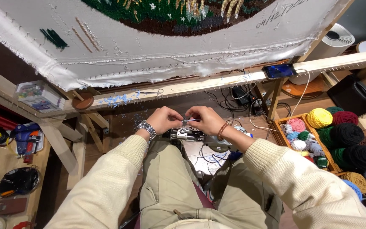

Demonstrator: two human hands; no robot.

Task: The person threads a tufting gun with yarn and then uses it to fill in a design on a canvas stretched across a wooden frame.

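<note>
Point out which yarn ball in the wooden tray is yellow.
The yellow yarn ball sits at the far end of the wooden tray, between the pink ball and the dark red ball. No other there is yellow.

cream sleeves point(106, 186), blue yarn strand point(190, 121), khaki trousers point(166, 186)

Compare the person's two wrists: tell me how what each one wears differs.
The left hand has a silver metal watch at its wrist; the right hand has a bracelet of reddish-brown beads. The watch band is broad and shiny, the bracelet thin and dull. Both sit just beyond cream knit sleeves, and both hands pinch the same light blue yarn.
</note>
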